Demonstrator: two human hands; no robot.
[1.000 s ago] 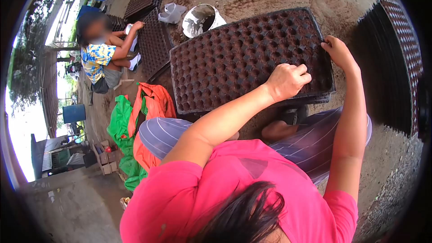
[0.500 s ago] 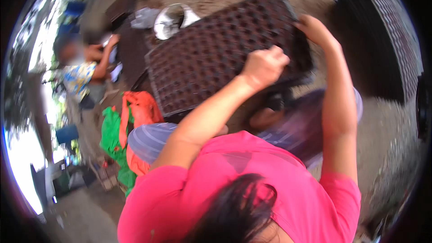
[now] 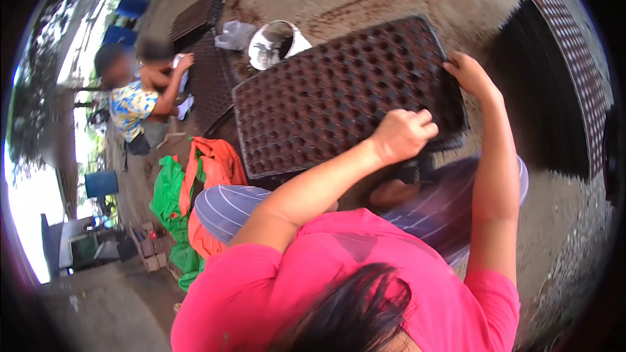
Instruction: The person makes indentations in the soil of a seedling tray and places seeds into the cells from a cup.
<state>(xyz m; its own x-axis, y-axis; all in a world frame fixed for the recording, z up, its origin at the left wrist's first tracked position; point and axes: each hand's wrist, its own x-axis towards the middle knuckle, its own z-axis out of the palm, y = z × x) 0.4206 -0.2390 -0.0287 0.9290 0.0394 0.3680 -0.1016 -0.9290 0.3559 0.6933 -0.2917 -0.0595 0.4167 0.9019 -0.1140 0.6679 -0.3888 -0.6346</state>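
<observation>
A dark seedling tray [image 3: 339,94] with rows of round cells, filled with brown soil, lies across in front of my knees. Over its near right part is my left hand [image 3: 404,135], fingers curled and pinched together. Whatever they hold, if anything, is too small or hidden to make out. At the tray's right end, my right hand [image 3: 471,75] grips the rim with bent fingers.
Beyond the tray stands a white bucket [image 3: 264,55] beside a clear plastic bag [image 3: 236,35]. More dark trays [image 3: 210,81] lie at left, near a person in a patterned shirt [image 3: 134,105]. Green cloth [image 3: 169,189] and orange cloth [image 3: 222,160] lie by my left knee. Stacked trays [image 3: 548,85] stand right.
The whole view has shifted, so the scene sits lower and further right. My left hand has moved slightly toward the tray's near edge, while my right hand stays on the rim.
</observation>
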